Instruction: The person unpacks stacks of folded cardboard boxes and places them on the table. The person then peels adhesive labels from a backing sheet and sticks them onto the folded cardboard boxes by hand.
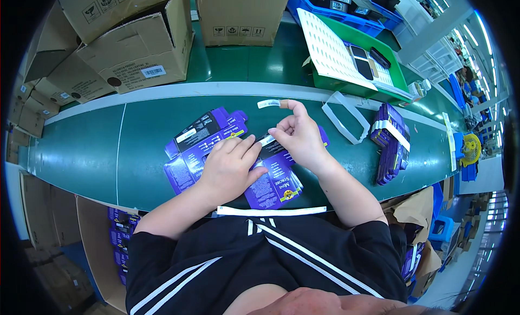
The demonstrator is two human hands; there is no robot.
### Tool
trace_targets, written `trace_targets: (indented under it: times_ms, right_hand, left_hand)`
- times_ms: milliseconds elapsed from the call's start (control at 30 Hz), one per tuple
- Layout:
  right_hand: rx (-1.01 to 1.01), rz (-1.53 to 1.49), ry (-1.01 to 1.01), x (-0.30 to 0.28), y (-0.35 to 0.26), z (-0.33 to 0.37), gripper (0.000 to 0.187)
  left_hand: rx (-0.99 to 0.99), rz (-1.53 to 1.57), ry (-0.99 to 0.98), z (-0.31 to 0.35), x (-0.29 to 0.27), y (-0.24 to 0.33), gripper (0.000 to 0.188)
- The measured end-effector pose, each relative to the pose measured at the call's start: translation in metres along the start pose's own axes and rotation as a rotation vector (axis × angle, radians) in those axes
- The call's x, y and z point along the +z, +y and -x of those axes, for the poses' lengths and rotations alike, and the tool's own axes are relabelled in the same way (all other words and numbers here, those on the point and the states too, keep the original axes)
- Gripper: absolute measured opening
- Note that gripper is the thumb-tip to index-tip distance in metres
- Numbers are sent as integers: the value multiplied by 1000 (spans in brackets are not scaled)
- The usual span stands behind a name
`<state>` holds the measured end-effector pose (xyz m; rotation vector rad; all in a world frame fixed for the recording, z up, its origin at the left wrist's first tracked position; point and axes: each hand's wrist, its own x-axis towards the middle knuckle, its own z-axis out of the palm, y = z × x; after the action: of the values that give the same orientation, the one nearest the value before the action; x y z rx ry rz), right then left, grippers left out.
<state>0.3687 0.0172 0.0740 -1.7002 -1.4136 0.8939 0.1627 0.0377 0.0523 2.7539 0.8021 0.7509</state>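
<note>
On the green table, flattened purple-and-black cartons (195,144) lie to the left, partly under my left hand (232,162). That hand lies flat with its fingers stretched, and its thumb rests over a second flattened purple carton (274,186). Over this carton's upper part is my right hand (298,135), its thumb and curled fingers close together by a white label (266,141) on the black panel. A loose white sticker label (268,103) clings to the tip of my raised right index finger. The carton beneath both hands is partly hidden.
A banded stack of purple cartons (391,141) lies right, beside a white paper band (346,117). Brown cardboard boxes (146,55) stand at the back left. A green bin (398,92) at the back right holds a label sheet (330,49) and a phone (361,61).
</note>
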Motion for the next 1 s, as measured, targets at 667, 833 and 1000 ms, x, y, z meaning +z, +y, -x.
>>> trace_targets:
  times_ms: [667,833,1000]
  right_hand:
    - [-333,330,-171,-52,8,8,76]
    - [-519,714,-312,-78,-5,15,98]
    - [-623,635,-307,-70,-44,10,100]
  left_hand:
    - [-11,-91,-219,-38,8,6,64]
    - [-21,-76,-127,-31,12,6,73]
    - [-16,-68,-58,-41,-16,17,78]
